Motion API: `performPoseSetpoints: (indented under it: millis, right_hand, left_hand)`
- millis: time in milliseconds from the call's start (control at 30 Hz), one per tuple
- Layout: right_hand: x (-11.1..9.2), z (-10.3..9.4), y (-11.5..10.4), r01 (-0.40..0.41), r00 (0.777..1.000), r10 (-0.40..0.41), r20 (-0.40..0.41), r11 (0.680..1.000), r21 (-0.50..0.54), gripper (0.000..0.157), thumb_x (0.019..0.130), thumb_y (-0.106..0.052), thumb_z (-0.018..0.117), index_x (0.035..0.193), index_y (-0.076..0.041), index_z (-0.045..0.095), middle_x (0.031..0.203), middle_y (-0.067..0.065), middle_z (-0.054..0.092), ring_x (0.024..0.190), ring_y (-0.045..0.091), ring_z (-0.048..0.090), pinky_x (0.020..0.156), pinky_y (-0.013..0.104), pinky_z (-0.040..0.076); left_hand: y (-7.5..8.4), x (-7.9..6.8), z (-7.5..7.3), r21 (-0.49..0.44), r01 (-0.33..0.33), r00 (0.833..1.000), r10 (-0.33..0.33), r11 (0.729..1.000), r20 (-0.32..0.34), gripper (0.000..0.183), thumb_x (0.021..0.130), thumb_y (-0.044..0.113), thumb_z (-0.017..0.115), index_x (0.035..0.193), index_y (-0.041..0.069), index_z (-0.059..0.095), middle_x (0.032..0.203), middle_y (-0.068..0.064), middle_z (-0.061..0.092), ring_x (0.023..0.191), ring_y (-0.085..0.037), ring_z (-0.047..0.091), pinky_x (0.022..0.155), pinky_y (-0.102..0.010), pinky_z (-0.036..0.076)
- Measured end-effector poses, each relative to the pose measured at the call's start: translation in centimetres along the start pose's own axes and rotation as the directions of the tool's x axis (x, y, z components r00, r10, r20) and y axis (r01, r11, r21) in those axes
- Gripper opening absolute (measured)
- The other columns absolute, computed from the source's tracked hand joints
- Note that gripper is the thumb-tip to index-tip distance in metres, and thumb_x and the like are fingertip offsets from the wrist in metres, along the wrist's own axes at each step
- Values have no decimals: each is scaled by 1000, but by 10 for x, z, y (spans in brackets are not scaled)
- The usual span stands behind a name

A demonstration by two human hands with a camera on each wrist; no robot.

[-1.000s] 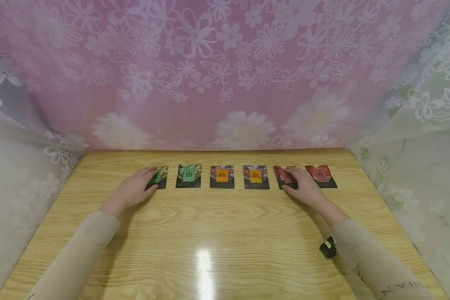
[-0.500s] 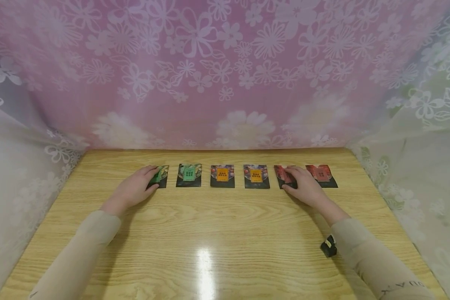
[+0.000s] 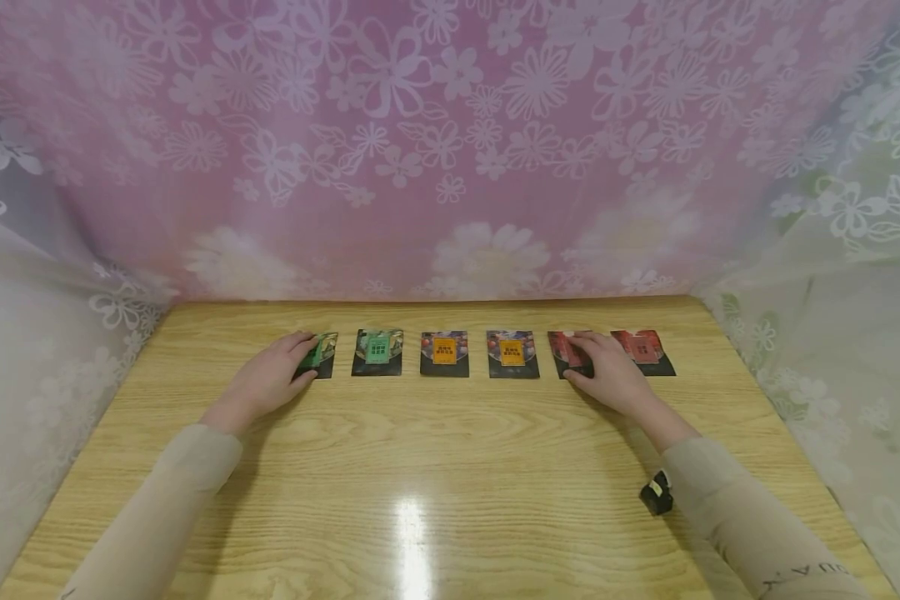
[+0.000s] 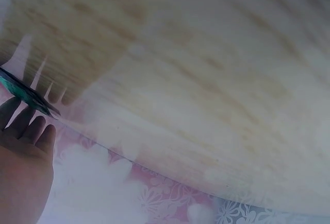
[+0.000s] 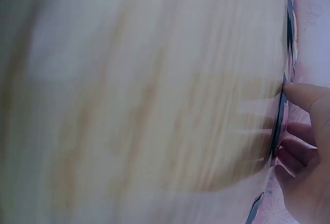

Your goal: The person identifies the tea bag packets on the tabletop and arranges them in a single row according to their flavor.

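Six-sided variety aside, flat sachets with dark lower edges lie in a row across the wooden table. My left hand rests on the leftmost green sachet, thumb near its lower edge and fingers over its upper left part; the left wrist view shows the fingertips against this sachet. Over a red sachet lies my right hand, covering its right part, thumb at the lower edge. Another red sachet sits just right of that hand. Between the hands are a second green sachet and two orange-labelled sachets.
A small crumpled black item lies beside the right sleeve. A pink floral curtain hangs behind the table's far edge, with pale patterned cloth at both sides.
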State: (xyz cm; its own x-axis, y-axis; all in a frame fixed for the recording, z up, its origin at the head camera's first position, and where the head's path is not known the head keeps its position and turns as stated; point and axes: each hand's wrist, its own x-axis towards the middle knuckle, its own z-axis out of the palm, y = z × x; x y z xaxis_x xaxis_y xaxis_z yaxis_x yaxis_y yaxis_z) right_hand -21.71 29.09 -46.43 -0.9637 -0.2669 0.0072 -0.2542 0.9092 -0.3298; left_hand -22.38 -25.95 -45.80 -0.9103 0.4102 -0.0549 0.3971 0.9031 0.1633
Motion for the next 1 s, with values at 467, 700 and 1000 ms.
performPoseSetpoints:
  millis: [467, 700, 1000]
  right_hand:
    - [-6, -12, 0, 29, 998, -28, -49, 999, 32, 64, 101, -22, 74, 155, 3, 50, 162, 29, 43, 149, 53, 39, 119, 72, 38]
    - [-18, -24, 1, 93, 994, -95, -61, 995, -29, 68, 100, -26, 76, 157, 0, 48, 160, 29, 47, 145, 55, 43, 119, 76, 34]
    - [-50, -39, -8, 101, 991, -113, -75, 984, -146, 70, 104, -33, 69, 158, 4, 46, 161, 28, 46, 147, 54, 42, 121, 72, 34]
  left_hand:
    - [-3, -7, -6, -11, 9, 999, -9, 1000, -33, 63, 109, 28, 61, 160, -3, 42, 166, -29, 39, 153, -51, 39, 124, -66, 37]
    - [-2, -22, -10, -2, -6, 997, 5, 1000, -82, 65, 109, 30, 62, 160, -4, 41, 165, -31, 38, 152, -52, 38, 124, -67, 37]
    - [25, -44, -10, 53, 18, 996, -14, 998, -85, 74, 112, 43, 51, 166, -3, 29, 173, -28, 24, 161, -49, 22, 132, -65, 21]
